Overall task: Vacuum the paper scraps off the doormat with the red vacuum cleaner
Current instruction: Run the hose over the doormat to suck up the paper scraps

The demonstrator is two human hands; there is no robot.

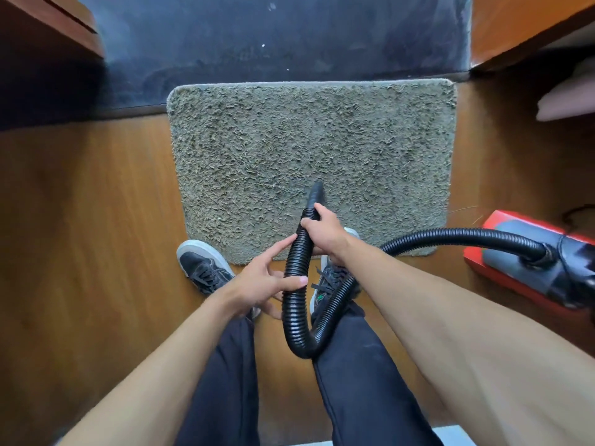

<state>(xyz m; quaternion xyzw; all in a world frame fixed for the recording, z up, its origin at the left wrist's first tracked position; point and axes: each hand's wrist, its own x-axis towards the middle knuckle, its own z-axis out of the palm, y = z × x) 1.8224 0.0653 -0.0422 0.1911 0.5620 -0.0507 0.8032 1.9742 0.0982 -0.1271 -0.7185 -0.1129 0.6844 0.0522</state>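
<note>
Right grip [323, 231] wrapped round hose [297, 257] just behind nozzle [315, 193]. Nozzle tip down on mat [289, 140], near-centre of its pile. Left grip [257, 284] lower on hose, off mat's near edge: thumb across the front, fingers spread behind, loose hold. Hose loops back past mat's near edge, then runs to red vacuum [512, 259] on wood floor just off mat's near-right corner. Right shoe [351, 233] toe on mat, left shoe [203, 265] beside its near-left corner. White specks [263, 45] on dark floor beyond mat.
</note>
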